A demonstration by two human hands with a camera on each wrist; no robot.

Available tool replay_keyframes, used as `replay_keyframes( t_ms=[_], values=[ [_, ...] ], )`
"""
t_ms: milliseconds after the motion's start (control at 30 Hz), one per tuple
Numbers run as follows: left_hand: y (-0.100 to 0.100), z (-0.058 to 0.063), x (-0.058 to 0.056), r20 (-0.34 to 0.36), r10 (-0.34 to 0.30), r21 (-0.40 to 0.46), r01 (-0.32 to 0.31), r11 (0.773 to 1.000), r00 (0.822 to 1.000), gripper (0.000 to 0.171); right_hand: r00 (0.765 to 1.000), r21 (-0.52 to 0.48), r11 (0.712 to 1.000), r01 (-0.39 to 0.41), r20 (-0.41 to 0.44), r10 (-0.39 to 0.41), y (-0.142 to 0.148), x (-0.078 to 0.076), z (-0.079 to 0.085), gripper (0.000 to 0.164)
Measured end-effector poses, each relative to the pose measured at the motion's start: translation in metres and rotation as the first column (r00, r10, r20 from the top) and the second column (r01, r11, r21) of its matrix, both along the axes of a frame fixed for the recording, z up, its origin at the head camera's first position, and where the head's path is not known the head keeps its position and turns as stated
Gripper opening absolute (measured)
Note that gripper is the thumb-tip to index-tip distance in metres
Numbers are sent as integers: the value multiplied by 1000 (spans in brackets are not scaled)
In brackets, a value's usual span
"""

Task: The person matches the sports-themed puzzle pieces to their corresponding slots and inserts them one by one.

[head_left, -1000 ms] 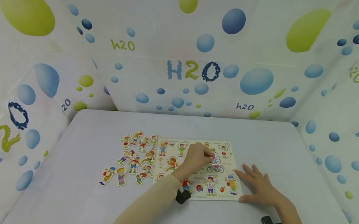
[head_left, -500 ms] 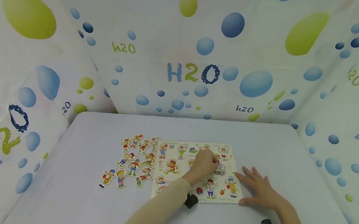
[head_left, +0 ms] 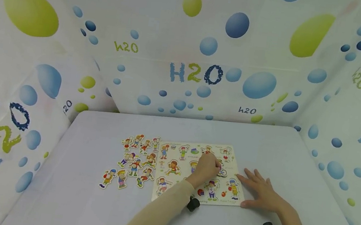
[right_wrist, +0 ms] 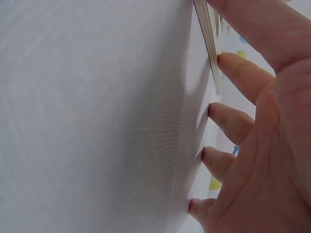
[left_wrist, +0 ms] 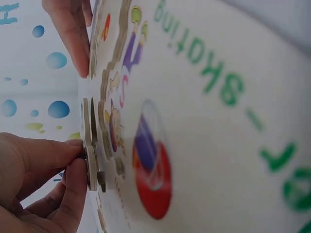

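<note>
My left hand (head_left: 205,169) pinches a wooden puzzle piece (left_wrist: 89,145) between thumb and fingers over the right part of the puzzle board (head_left: 172,155). In the left wrist view the piece stands edge-on, close over the board's surface. Its bicycle wheel (head_left: 222,172) shows past the knuckles in the head view; the rest is hidden by the hand. My right hand (head_left: 264,192) lies with fingers spread at the board's right side. Its thumb and index finger (right_wrist: 243,73) touch the board edge (right_wrist: 208,39), while the other fingertips rest on the table.
Several loose sport-figure puzzle pieces (head_left: 135,167) lie on the white table (head_left: 69,204) left of the board. Figures such as a runner (head_left: 173,168) and a table tennis player (head_left: 233,189) are on the board. A patterned curtain (head_left: 151,70) stands behind.
My left hand has moved right and a little nearer with the cyclist piece, and is now lower over the board. The right hand stays at the board's edge.
</note>
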State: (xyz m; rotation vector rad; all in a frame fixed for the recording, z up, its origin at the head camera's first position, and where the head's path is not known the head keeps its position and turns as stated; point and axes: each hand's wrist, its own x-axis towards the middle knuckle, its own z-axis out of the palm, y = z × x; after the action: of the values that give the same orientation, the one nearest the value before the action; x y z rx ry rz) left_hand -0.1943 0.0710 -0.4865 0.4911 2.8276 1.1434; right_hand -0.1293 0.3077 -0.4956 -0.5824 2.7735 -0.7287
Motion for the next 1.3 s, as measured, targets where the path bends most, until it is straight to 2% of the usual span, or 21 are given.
replay_keyframes(
  t_ms=[167, 400, 567, 967, 1167, 1300],
  values=[
    [2, -2, 1, -7, 11, -55, -12, 998, 1000, 16, 1000, -21, 1000, 1, 15, -1, -1, 2, 0, 90],
    [3, 0, -2, -38, 18, -133, -22, 991, 999, 14, 1000, 6, 1000, -4, -3, 4, 0, 0, -1, 90],
    [1, 1, -3, -62, -10, -121, 2, 993, 998, 14, 1000, 3, 1000, -1, -1, 1, 0, -1, 0, 90],
    [3, -1, 0, -10, -6, -110, 5, 994, 1000, 14, 1000, 1, 1000, 9, 0, -9, 0, 0, -1, 91],
    [3, -2, -1, 0, -29, -98, 29, 995, 1000, 18, 1000, 3, 1000, 7, 2, -7, 1, 0, -2, 91],
    [3, 1, 0, 25, -49, -119, 51, 992, 999, 17, 1000, -2, 1000, 14, 10, -14, 1, -1, -4, 92]
  ],
)
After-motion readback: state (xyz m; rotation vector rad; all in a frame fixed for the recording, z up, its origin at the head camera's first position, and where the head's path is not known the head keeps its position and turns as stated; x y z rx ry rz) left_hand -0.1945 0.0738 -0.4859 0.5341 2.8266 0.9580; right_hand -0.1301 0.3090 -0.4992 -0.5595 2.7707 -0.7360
